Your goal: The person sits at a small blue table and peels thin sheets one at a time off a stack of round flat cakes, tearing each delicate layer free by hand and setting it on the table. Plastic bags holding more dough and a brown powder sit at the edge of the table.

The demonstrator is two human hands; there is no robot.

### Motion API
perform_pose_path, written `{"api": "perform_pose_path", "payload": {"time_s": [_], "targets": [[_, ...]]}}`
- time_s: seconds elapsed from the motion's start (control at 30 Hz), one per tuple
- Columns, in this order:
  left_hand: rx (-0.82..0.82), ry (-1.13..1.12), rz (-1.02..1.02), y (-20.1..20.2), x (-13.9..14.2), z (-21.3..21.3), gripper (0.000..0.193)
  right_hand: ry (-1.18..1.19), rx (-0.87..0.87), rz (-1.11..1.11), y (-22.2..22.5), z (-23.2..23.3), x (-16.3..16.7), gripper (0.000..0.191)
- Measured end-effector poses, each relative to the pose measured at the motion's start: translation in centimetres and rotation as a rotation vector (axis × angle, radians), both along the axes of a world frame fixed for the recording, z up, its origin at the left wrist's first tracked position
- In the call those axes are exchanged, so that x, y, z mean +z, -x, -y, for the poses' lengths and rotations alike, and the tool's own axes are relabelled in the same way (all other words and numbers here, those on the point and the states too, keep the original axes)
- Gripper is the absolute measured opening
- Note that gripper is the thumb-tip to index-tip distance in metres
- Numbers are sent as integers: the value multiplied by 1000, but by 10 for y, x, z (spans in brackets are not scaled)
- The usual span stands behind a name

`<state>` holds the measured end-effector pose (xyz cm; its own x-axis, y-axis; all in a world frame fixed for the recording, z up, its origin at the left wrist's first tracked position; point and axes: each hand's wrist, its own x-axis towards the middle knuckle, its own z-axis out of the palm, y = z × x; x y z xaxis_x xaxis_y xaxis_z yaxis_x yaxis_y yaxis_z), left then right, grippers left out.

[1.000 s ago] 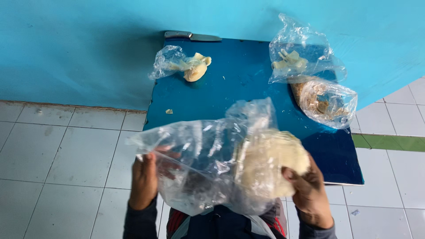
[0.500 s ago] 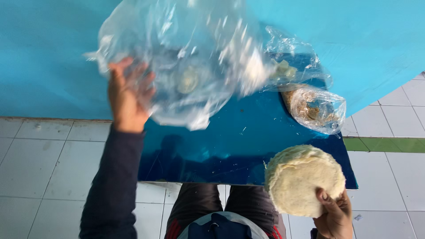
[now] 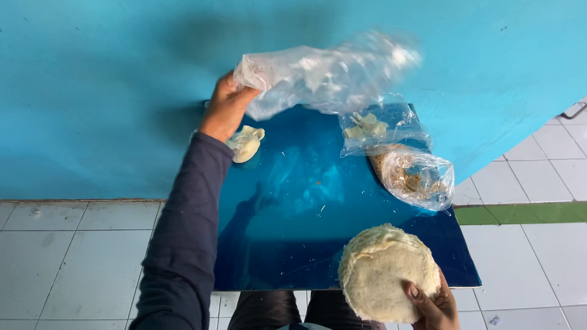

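A glossy blue table stands against a turquoise wall. Far left on it lies a small pale dumpling. Far right sit two clear bags, one holding pale pieces, one brown crumbs. White floor tiles surround it.

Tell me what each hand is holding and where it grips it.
Left hand grips one end of the empty clear plastic bag. Right hand holds the round pale disc by its lower edge.

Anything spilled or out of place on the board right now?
Only small crumbs scattered on the blue board. The left hand holds an empty bag aloft; the right hand grips the round cake.
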<state>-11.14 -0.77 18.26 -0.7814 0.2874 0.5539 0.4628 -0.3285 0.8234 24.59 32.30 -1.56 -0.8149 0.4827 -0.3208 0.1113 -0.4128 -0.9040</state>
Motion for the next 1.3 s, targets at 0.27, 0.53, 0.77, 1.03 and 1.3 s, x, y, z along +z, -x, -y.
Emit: {"api": "perform_pose_path", "payload": {"time_s": [0.27, 0.53, 0.77, 1.03, 1.3], "targets": [[-60, 151, -464, 21, 56, 32, 8, 33, -42, 4, 2, -5, -14, 86], [-732, -236, 57, 70, 39, 50, 20, 14, -114, 48, -5, -8, -9, 84], [128, -124, 564, 44, -12, 72, 48, -35, -96, 31, -9, -4, -15, 84], [171, 398, -395, -25, -48, 51, 110, 64, 6, -100, 19, 9, -22, 86], [731, 1247, -725, -45, -98, -35, 60, 112, 22, 0, 16, 32, -13, 87]]}}
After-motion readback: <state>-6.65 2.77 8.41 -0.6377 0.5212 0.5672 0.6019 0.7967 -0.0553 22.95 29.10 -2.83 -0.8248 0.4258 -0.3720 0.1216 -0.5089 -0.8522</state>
